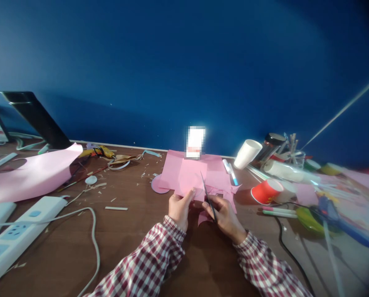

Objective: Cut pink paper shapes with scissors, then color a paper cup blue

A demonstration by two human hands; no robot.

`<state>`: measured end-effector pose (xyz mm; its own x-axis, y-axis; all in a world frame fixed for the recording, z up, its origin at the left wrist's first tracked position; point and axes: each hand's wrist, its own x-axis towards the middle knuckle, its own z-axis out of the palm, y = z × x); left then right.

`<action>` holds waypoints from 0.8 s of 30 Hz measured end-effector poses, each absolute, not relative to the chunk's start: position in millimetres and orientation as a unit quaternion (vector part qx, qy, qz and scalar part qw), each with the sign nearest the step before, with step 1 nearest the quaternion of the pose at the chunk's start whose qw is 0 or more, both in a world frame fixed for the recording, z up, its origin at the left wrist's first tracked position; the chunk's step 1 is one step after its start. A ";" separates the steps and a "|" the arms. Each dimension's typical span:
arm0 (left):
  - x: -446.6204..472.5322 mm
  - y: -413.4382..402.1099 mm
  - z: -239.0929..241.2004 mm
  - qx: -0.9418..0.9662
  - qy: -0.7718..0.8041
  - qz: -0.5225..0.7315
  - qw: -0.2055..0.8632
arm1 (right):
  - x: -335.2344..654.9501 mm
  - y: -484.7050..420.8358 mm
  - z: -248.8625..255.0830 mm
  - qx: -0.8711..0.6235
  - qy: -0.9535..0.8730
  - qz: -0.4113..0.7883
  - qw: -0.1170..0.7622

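Between thumb and fingers, my left hand (180, 208) pinches a piece of pink paper (193, 175). My right hand (226, 216) is closed around a pair of scissors (206, 192), whose blades point up and away along the paper's right side. Whether the blades touch the paper I cannot tell. Under and behind lies a larger pink sheet (175, 165), with cut pink scraps (230, 194) to the right. A small pink offcut (204, 218) hangs or lies below, near my right fingers. A round pink disc (158, 185) sticks out at the left.
A phone-like bright screen (195, 142) stands against the blue wall. To the right are a white paper cup (248, 153), a red cup (267, 191), a marker (230, 171) and blurred clutter. At the left are a power strip (26, 231) with a cable and a pink sheet (32, 175).
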<state>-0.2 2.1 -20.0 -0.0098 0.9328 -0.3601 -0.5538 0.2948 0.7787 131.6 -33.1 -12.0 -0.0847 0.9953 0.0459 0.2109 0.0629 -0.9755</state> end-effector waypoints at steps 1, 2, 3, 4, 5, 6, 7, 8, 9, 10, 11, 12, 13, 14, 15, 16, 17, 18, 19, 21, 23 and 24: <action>-0.1 2.1 -19.5 0.211 0.443 0.554 0.672 | 131.8 -33.2 -11.7 -0.519 -0.586 0.445 0.436; 0.1 1.9 -18.8 0.209 0.441 0.555 0.674 | 131.8 -33.3 -11.3 -0.521 -0.588 0.440 0.435; 0.2 1.8 -17.8 0.207 0.439 0.556 0.674 | 131.8 -33.4 -10.8 -0.522 -0.590 0.437 0.435; 0.3 1.6 -16.9 0.206 0.438 0.557 0.675 | 131.8 -33.4 -10.3 -0.521 -0.591 0.435 0.435; 0.3 1.4 -16.1 0.205 0.435 0.559 0.676 | 131.7 -33.5 -9.7 -0.520 -0.593 0.435 0.434; 0.2 1.3 -15.6 0.205 0.432 0.560 0.677 | 131.5 -33.6 -9.1 -0.519 -0.595 0.434 0.433; 0.1 1.3 -15.5 0.206 0.429 0.561 0.678 | 131.3 -33.6 -8.6 -0.520 -0.596 0.432 0.433; 0.0 1.5 -15.8 0.207 0.426 0.562 0.678 | 131.1 -33.6 -8.3 -0.521 -0.597 0.429 0.434; -0.1 1.8 -16.4 0.210 0.425 0.564 0.677 | 131.0 -33.5 -8.2 -0.523 -0.596 0.426 0.435; -0.2 2.2 -17.3 0.212 0.425 0.565 0.675 | 130.9 -33.5 -8.3 -0.525 -0.596 0.425 0.435; -0.3 2.6 -18.3 0.214 0.426 0.567 0.672 | 130.9 -33.3 -8.7 -0.526 -0.594 0.426 0.436; -0.3 3.0 -19.2 0.216 0.428 0.568 0.669 | 131.0 -33.2 -9.3 -0.525 -0.591 0.429 0.437; -0.3 3.2 -19.8 0.217 0.427 0.569 0.668 | 131.2 -33.1 -10.1 -0.525 -0.590 0.432 0.436; -0.2 3.3 -19.9 0.217 0.424 0.570 0.670 | 131.3 -33.0 -10.9 -0.525 -0.588 0.435 0.435; -0.2 3.2 -19.4 0.215 0.420 0.571 0.672 | 131.4 -32.9 -11.5 -0.526 -0.587 0.437 0.434; -0.1 2.7 -18.3 0.213 0.415 0.572 0.675 | 131.4 -32.9 -11.9 -0.526 -0.585 0.439 0.433; -0.1 2.1 -16.6 0.209 0.411 0.572 0.678 | 131.3 -33.0 -11.9 -0.527 -0.583 0.441 0.434; -0.1 1.3 -14.4 0.205 0.408 0.572 0.682 | 131.1 -33.1 -11.5 -0.526 -0.580 0.444 0.435; -0.2 0.6 -12.1 0.200 0.405 0.570 0.686 | 130.8 -33.4 -10.7 -0.523 -0.579 0.449 0.436; -0.5 -0.6 -8.0 0.192 0.400 0.567 0.694 | 129.9 -33.9 -8.4 -0.515 -0.584 0.455 0.432; -1.2 -0.7 -6.1 0.185 0.401 0.571 0.692 | 129.1 -34.3 -6.3 -0.515 -0.598 0.446 0.423; -1.5 -0.3 -6.2 0.183 0.407 0.573 0.688 | 128.8 -34.3 -5.7 -0.519 -0.605 0.435 0.419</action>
